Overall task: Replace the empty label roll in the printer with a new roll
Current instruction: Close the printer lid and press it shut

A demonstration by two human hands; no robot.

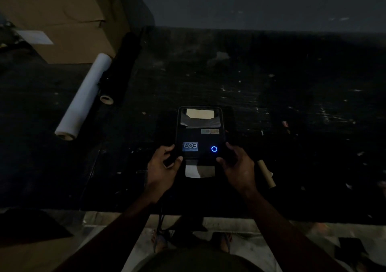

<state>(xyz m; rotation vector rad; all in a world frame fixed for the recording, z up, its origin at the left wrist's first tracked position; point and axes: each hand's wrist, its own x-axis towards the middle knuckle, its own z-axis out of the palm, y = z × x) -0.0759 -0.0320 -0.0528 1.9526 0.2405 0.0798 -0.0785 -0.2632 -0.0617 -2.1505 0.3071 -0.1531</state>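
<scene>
A black label printer [199, 138] sits on the dark table in the middle of the head view, its lid closed and a blue ring light lit near its front. A white roll shows through the window at its far end. A strip of label paper [199, 171] sticks out of the front slot. My left hand [161, 167] grips the printer's front left corner. On the front right corner rests my right hand [238, 167], fingers curled on the edge. A bare cardboard core [266, 173] lies on the table just right of my right hand.
A long white roll [83, 97] and a black roll [119, 71] lie at the left, beside cardboard boxes [62, 20] at the back left. The table's front edge [292, 217] runs below my wrists; a cable [161, 217] hangs over it.
</scene>
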